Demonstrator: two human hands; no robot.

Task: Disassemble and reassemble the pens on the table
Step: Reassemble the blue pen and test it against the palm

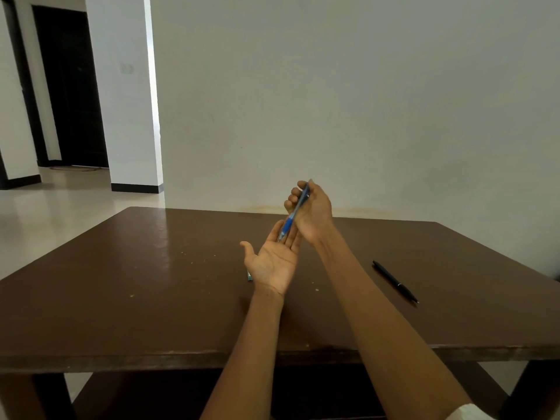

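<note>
My right hand (pixel 313 212) is raised above the brown table (pixel 151 283) and grips a blue pen (pixel 290 221) by its upper end, tip tilted down to the left. The pen's tip rests on the fingers of my left hand (pixel 274 262), which lies palm up and open beneath it. A black pen (pixel 395 281) lies on the table to the right of my right forearm. A small teal pen part (pixel 249 275) peeks out from under my left hand; most of it is hidden.
A plain wall stands just behind the table's far edge. To the left are a white pillar (pixel 127 101), a tiled floor and a dark doorway (pixel 69 86). Small light specks dot the tabletop.
</note>
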